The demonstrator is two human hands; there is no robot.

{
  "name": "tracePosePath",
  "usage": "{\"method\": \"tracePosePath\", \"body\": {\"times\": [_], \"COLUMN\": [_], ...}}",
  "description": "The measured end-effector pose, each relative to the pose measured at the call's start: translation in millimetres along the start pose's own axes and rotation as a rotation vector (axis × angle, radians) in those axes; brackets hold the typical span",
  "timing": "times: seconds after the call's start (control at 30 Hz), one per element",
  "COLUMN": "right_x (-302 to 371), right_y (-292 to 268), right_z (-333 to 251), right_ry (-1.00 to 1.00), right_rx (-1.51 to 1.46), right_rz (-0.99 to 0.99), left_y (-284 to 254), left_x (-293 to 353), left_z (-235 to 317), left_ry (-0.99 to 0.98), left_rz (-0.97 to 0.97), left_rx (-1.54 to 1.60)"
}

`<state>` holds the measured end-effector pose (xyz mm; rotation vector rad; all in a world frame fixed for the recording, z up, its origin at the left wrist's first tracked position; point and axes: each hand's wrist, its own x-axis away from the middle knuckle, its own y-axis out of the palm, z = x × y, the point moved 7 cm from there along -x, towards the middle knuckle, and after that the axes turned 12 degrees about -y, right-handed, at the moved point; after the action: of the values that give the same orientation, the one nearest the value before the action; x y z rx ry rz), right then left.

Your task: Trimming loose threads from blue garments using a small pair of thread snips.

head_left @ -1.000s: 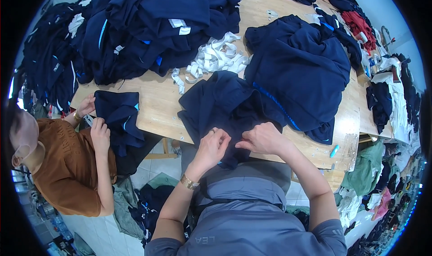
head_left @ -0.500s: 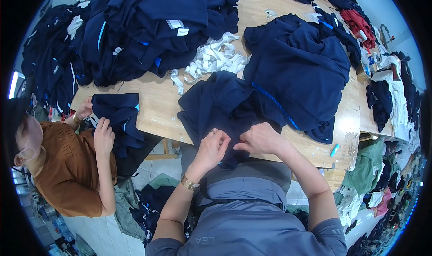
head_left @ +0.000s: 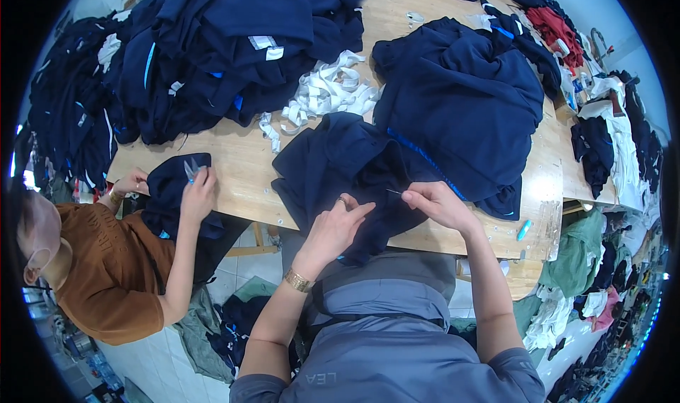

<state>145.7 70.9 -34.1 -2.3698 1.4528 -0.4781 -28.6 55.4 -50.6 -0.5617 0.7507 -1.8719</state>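
Observation:
A dark navy garment lies bunched at the table's front edge, partly hanging over my lap. Over its right side, my right hand is closed in a pinch on a thin needle whose end points left. I cannot make out any thread. My left hand is over the garment's near part, forefinger stretched to the right, fingers somewhat apart; some fingertips are hidden. A gold-coloured bracelet circles my left wrist. Just beyond the garment is a heap of white tape strips.
To my left a co-worker in a brown top holds small scissors over a navy piece. Large navy garment piles stand at the back left and right. A turquoise marker lies near the table's right edge. Garments cover the floor.
My right hand has lifted up and to the right, away from my left hand, and the needle now shows. My left forefinger has stretched out. The co-worker's hand has moved up with scissors.

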Motion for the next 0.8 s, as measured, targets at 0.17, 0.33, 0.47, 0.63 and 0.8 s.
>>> {"method": "tracePosePath", "body": {"times": [0.17,0.33,0.47,0.63,0.8], "right_x": [0,2,2,1,2], "right_y": [5,12,24,22,24], "right_z": [5,-3,-2,-3,-5], "right_ry": [-0.028,-0.12,-0.142,-0.135,-0.138], "right_rx": [0.069,0.317,0.469,0.481,0.451], "right_rz": [0.007,-0.136,-0.203,-0.211,-0.204], "left_y": [8,-6,-8,-17,-23], "left_x": [-5,-4,-1,2,2], "left_z": [-1,2,4,-17,-35], "left_ry": [-0.014,0.032,0.03,-0.233,-0.308], "left_rz": [-0.065,0.106,0.133,0.224,0.209], "left_rx": [-0.114,0.068,0.089,0.56,0.987]}}
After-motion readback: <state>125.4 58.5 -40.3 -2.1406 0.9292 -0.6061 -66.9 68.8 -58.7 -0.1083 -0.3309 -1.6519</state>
